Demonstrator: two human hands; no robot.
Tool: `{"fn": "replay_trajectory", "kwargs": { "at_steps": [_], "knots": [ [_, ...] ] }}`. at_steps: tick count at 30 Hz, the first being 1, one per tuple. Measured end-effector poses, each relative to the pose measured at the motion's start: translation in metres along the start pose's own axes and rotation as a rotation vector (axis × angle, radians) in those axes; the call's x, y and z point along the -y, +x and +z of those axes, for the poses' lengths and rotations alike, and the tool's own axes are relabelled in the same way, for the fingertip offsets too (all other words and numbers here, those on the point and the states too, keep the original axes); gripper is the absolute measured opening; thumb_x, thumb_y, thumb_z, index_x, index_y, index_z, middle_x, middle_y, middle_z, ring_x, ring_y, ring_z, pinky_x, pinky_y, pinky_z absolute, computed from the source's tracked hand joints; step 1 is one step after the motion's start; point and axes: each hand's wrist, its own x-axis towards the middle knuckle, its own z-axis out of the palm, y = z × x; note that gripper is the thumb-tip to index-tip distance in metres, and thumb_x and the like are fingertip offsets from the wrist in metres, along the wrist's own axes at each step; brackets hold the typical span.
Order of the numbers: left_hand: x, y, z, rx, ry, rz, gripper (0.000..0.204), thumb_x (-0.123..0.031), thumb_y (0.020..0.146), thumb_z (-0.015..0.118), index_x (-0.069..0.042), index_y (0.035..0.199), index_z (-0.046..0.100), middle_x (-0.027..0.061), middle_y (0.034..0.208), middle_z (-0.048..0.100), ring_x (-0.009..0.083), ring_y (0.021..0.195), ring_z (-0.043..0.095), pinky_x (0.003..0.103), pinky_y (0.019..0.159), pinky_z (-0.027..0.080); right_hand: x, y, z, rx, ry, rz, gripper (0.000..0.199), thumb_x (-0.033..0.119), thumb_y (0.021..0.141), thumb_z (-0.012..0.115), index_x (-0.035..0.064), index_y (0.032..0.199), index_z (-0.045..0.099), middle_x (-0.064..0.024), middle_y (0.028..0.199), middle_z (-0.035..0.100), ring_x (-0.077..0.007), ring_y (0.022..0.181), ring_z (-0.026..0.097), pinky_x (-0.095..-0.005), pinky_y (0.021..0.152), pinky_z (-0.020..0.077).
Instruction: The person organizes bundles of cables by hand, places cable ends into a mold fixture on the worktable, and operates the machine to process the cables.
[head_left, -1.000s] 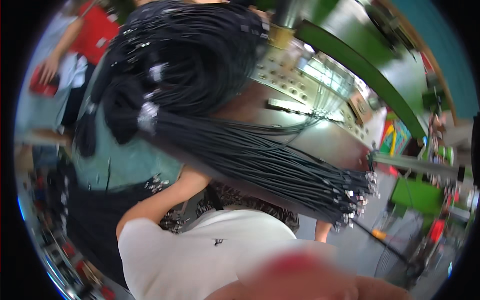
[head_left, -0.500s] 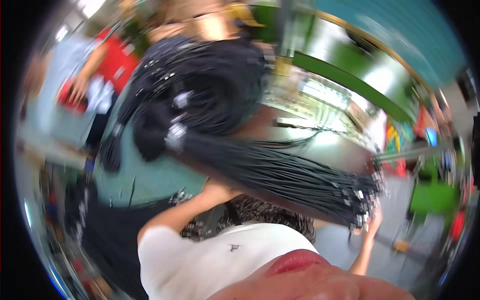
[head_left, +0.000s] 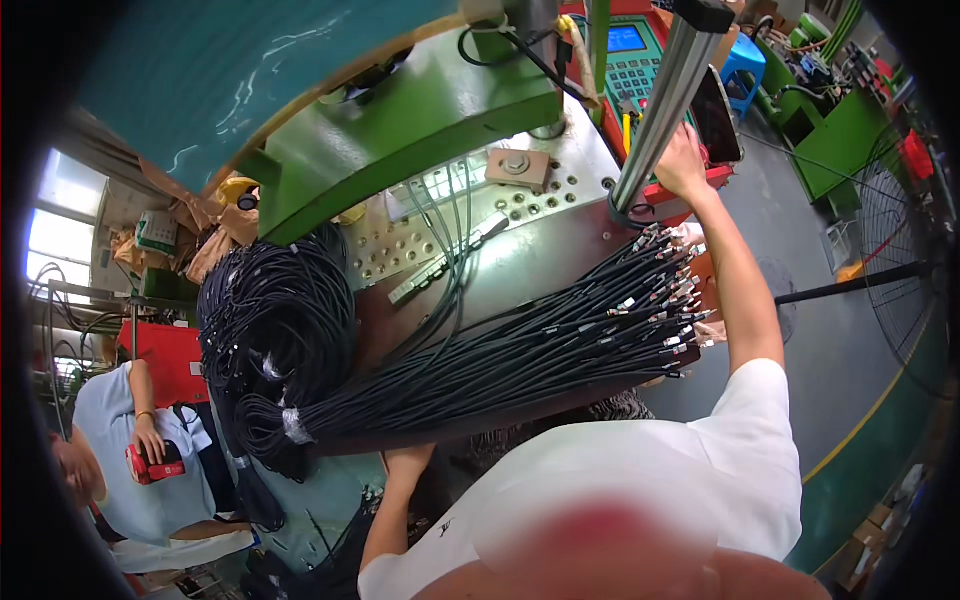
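A long bundle of black cables [head_left: 520,360] lies across the metal machine table [head_left: 540,265], its light-coloured connector ends fanned out at the right. Silvery wrap [head_left: 296,427] ties its left end. My left hand [head_left: 408,462] is at the table's front edge below the bundle, with its fingers hidden. My right hand [head_left: 683,160] reaches far past the connector ends to the red-sided control box [head_left: 632,75]; an upright metal post [head_left: 665,115] partly covers it, and its fingers do not show clearly. On the table, a few thin cables run into a narrow metal mould [head_left: 450,260].
A large coil of black cables [head_left: 280,320] sits at the left. Above the table is a green press frame [head_left: 420,135]. A person [head_left: 140,440] holding a red object is at the far left. A floor fan [head_left: 895,260] and a blue stool [head_left: 742,70] stand at the right.
My view has turned to the right. The right hand has gone from the bundle's connector ends up to the control box. My left hand remains near the table's front edge.
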Motion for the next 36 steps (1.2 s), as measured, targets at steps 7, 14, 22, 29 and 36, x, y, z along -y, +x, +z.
{"fn": "replay_trajectory", "kwargs": {
  "at_steps": [7, 14, 22, 29, 36],
  "knots": [
    [0.001, 0.001, -0.001, -0.105, -0.007, 0.052, 0.05, -0.037, 0.081, 0.063, -0.002, 0.116, 0.062, 0.0167, 0.122, 0.06, 0.0367, 0.114, 0.053, 0.043, 0.102, 0.036, -0.015, 0.005, 0.021, 0.017, -0.078, 0.069, 0.053, 0.012, 0.083, 0.05, 0.0132, 0.134, 0.037, -0.0067, 0.136, 0.046, -0.0224, 0.131, 0.039, -0.0615, 0.105, 0.0222],
    [0.005, -0.016, -0.005, 0.171, -0.238, -0.174, 0.042, -0.023, 0.083, 0.059, 0.0, 0.118, 0.058, 0.0241, 0.122, 0.056, 0.0416, 0.116, 0.049, 0.047, 0.103, 0.034, 0.042, -0.069, -0.061, -0.165, 0.609, 0.284, 0.044, 0.001, 0.095, 0.036, -0.0034, 0.138, 0.035, -0.0176, 0.138, 0.046, -0.0239, 0.127, 0.046, -0.0338, 0.107, 0.0328],
    [0.001, -0.02, 0.005, -0.21, -0.303, -0.173, 0.03, -0.013, 0.076, 0.053, 0.006, 0.098, 0.061, 0.0271, 0.102, 0.06, 0.0427, 0.099, 0.055, 0.049, 0.092, 0.04, 0.103, -0.178, -0.027, 0.589, 0.801, 0.633, 0.04, 0.02, 0.095, 0.047, 0.0004, 0.13, 0.048, -0.0137, 0.131, 0.052, -0.0261, 0.119, 0.05, -0.0393, 0.101, 0.0389],
    [0.017, -0.03, 0.016, 0.042, -0.206, -0.206, 0.027, -0.015, 0.084, 0.052, 0.0, 0.102, 0.065, 0.0231, 0.106, 0.062, 0.0414, 0.1, 0.058, 0.046, 0.088, 0.045, 0.104, -0.305, -0.094, 0.682, 0.267, 0.312, 0.025, 0.004, 0.088, 0.052, -0.0047, 0.11, 0.06, -0.0211, 0.113, 0.061, -0.0365, 0.107, 0.054, -0.042, 0.096, 0.0396],
    [0.015, -0.016, 0.014, 0.065, -0.199, -0.186, 0.034, -0.022, 0.084, 0.054, -0.001, 0.109, 0.063, 0.0229, 0.113, 0.06, 0.0403, 0.103, 0.057, 0.045, 0.091, 0.045, 0.108, -0.297, -0.082, 0.701, 0.22, 0.219, 0.027, 0.005, 0.086, 0.053, -0.0015, 0.112, 0.06, -0.0225, 0.116, 0.06, -0.0374, 0.109, 0.054, -0.0412, 0.095, 0.0418]
  ]
}}
